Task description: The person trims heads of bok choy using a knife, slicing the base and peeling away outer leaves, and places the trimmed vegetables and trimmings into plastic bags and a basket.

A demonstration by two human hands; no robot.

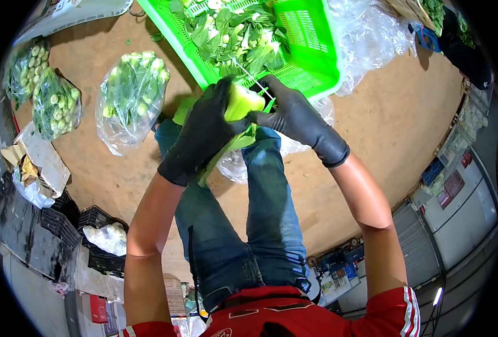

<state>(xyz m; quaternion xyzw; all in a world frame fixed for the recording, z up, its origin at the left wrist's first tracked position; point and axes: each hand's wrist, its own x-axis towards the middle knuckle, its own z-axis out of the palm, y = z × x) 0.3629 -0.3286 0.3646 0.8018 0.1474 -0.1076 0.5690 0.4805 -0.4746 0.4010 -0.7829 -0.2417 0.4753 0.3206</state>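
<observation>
My left hand [207, 126], in a black glove, is wrapped round a leafy green vegetable [242, 102] with a pale stem base, its leaves hanging down toward my left wrist. My right hand [291, 112], also gloved in black, is closed beside the stem base. From its fingers a thin, light-coloured strip or blade [254, 80] points up and to the left; I cannot make out exactly what it is. Just beyond both hands stands a bright green plastic basket [314, 84] with leafy greens [237, 36] inside.
Plastic bags of greens [133, 90] [58, 104] lie on the brown floor [372, 129] at left. Clear plastic sheeting [367, 42] lies right of the basket. Black crates [104, 259] and a cardboard box [49, 160] stand at lower left. My legs are below my hands.
</observation>
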